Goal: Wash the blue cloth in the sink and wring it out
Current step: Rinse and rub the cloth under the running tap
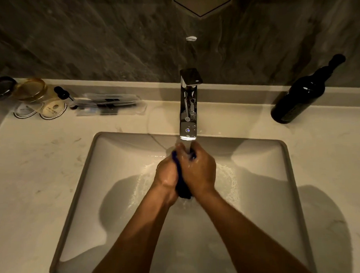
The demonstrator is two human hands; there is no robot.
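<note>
The blue cloth (182, 187) is bunched into a narrow roll and pressed between both palms over the white sink (86, 172). My left hand (166, 174) grips it from the left and my right hand (198, 169) from the right. Only the cloth's top edge and its dark lower end show between the hands. Water runs from the chrome faucet (188, 107) straight onto the hands and cloth. A shallow layer of water spreads across the basin floor beneath them.
A dark wine bottle (300, 95) stands on the counter at the right. At the back left are glass jars (31, 91), round coasters (52, 110) and a clear pack of toiletries (110, 105). A dark stone wall rises behind the counter.
</note>
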